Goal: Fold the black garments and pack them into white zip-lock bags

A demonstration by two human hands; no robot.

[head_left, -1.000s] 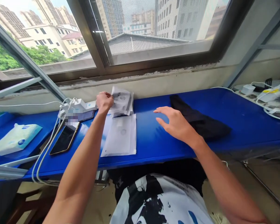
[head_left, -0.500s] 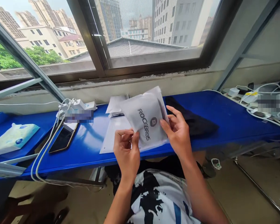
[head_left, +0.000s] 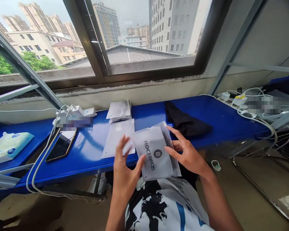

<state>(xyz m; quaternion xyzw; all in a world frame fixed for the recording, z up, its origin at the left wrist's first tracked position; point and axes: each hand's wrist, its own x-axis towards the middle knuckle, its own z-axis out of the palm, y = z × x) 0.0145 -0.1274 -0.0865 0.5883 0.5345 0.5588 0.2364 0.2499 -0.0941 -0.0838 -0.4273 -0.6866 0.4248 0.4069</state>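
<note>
A frosted zip bag (head_left: 150,162) printed ROCKBROS, with a round logo, hangs over the front edge of the desk, close to my shirt. Along its right edge, my right hand (head_left: 183,150) grips it, thumb on the front and other fingers mostly behind. To the bag's left is my left hand (head_left: 127,160), fingers spread, its thumb tip near or against the bag's edge; contact is unclear. On the desk behind lies another flat translucent bag (head_left: 117,136), with a stack of similar bags (head_left: 119,110) beyond it.
A black cloth (head_left: 186,122) lies on the blue desk (head_left: 221,118) to the right. At left are a phone (head_left: 60,147), a tissue pack (head_left: 12,147) and a power strip with cables (head_left: 74,112). More cables and chargers (head_left: 240,99) sit at far right. Metal posts flank the window.
The bag has come down and closer to my body. My left hand has let go of its edge and spread its fingers; my right hand keeps hold.
</note>
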